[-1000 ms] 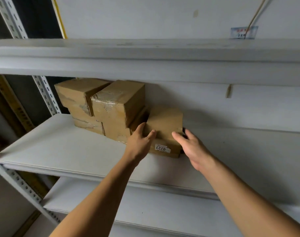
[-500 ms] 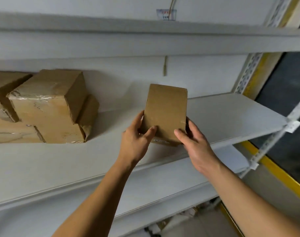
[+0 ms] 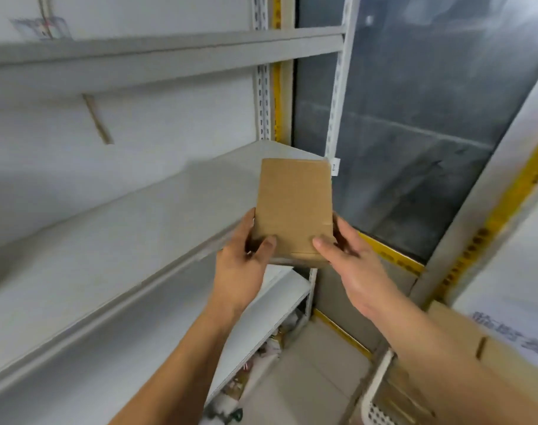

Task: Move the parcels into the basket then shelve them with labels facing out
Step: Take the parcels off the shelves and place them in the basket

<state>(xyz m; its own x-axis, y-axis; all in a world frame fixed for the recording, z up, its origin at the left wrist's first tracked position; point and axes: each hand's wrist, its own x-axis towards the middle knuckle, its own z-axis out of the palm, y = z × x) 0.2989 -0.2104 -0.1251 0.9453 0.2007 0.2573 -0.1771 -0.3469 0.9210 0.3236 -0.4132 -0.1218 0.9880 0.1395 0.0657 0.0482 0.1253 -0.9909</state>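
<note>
A: Where is the parcel [image 3: 294,210]?

B: Centre of the view, in the air, held out in front of the shelf [image 3: 114,240] edge. Both hands have it. The left hand [image 3: 240,265] grips the lower left edge from seven o'clock, thumb on the near face. The right hand [image 3: 350,265] holds the lower right corner from five o'clock, thumb across the face, fingers curled behind.

A: Any label showing?

B: Not on the face I see. It is plain brown card with some clear tape. The label may be on a hidden side; I cannot tell.

A: How would you expect it to handle?

B: Light, I judge, since two relaxed hands carry it by the bottom edge alone. The card looks stiff and flat-sided, so it should not sag. The tape patches could be a little slick under a thumb.

A: Best place to hold it?

B: The two long side edges, thumbs in front and fingers behind, on bare card and away from the tape. That leaves it free to turn.

A: And the basket [image 3: 381,394]?

B: A white perforated one sits at four o'clock, low, with boxes [image 3: 396,391] in it.
</note>
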